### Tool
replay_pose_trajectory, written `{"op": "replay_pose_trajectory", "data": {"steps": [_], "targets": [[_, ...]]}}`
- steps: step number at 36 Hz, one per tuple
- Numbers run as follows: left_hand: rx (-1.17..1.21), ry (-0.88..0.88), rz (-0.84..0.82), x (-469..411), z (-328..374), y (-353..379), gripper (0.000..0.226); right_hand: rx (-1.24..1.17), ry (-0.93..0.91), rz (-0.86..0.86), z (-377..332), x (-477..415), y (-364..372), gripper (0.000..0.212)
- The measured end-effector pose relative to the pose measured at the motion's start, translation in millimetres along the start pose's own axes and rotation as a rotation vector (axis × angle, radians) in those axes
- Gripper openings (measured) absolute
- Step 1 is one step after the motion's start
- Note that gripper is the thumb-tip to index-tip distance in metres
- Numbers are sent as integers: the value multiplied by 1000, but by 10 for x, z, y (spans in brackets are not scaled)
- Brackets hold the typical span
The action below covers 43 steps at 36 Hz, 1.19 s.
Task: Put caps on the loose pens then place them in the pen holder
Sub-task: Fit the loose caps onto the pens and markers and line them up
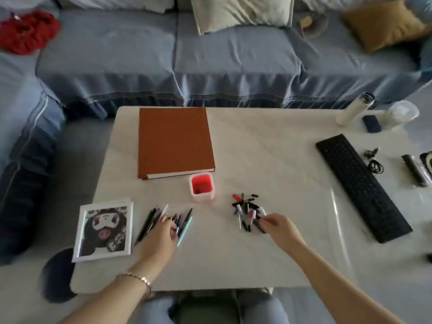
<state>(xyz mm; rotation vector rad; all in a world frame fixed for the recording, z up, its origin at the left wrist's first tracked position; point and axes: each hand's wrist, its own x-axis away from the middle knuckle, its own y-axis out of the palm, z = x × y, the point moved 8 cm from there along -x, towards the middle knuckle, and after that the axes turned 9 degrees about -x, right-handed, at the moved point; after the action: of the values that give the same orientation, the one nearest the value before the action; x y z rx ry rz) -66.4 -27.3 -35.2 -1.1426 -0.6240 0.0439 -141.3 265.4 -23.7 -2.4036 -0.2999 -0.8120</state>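
Note:
A heap of loose pens point(154, 218) lies on the white table point(268, 160), left of centre near the front. My left hand point(159, 237) rests on the heap with its fingers curled among the pens. A pile of pen caps point(245, 209), mostly black with a red one, lies to the right. My right hand point(278, 226) reaches into the pile's near right side and its fingertips pinch at a cap. The square pen holder point(201, 187), white outside and red inside, stands between and behind the two piles.
A brown closed book point(174, 141) lies behind the holder. A framed picture point(104, 231) sits at the front left. A black keyboard point(361, 185) runs along the right, with cables, a phone point(371, 123) and bottles beyond. A blue sofa stands behind the table.

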Motion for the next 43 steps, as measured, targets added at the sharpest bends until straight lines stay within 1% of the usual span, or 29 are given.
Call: {"op": "replay_pose_trajectory", "data": {"steps": [1,3,5,7,9,11,12,13,15,18,21,24,26,28,30,32,34,35,37,39,41,43], "targets": [[-54,-4,-25,-80,-12,132,16,-7,-2,2,99,-112,18,21],[-118,-17,-14,-234,-68,400,14,26,26,35,314,-344,12,9],[-147,-13,-1,-375,-124,658,11,60,45,68,549,-568,9,10],[-198,38,11,-518,-163,938,10,100,60,86,801,-789,50,15],[-314,115,42,-676,-161,1147,12,141,61,123,984,-1017,71,22],[-392,239,71,-788,-94,1326,14,185,58,182,1148,-1238,72,25],[-418,308,74,-815,-66,1437,20,207,57,206,1219,-1319,86,26],[-441,339,81,-844,-68,1530,27,221,50,229,1291,-1403,97,26],[-469,374,148,-914,-78,1657,33,242,18,260,1401,-1570,120,26],[-464,398,263,-997,-80,1745,32,289,-28,255,1506,-1794,182,26],[-357,390,344,-1039,-137,1809,24,268,-62,237,1575,-1922,253,30],[-222,408,436,-1064,-138,1809,20,231,-125,273,1584,-1983,257,28],[-144,410,473,-1087,-99,1781,11,226,-154,283,1585,-2011,268,27],[-33,362,491,-1120,-84,1731,12,234,-173,278,1592,-2021,295,26],[120,329,489,-1134,-43,1679,11,234,-174,274,1632,-2028,320,25],[246,338,461,-1114,43,1633,10,236,-173,289,1667,-2020,319,21],[396,361,414,-1104,130,1593,11,231,-206,344,1627,-1991,260,19],[481,379,390,-1099,177,1572,15,221,-234,389,1581,-1953,215,18],[613,415,362,-1073,256,1514,26,126,-315,491,1438,-1805,139,16],[620,473,348,-994,354,1447,25,-57,-409,552,1281,-1586,137,14],[636,516,292,-868,437,1416,22,-241,-494,516,1124,-1346,246,9],[714,541,210,-729,488,1399,19,-394,-550,425,978,-1121,385,5]]}}
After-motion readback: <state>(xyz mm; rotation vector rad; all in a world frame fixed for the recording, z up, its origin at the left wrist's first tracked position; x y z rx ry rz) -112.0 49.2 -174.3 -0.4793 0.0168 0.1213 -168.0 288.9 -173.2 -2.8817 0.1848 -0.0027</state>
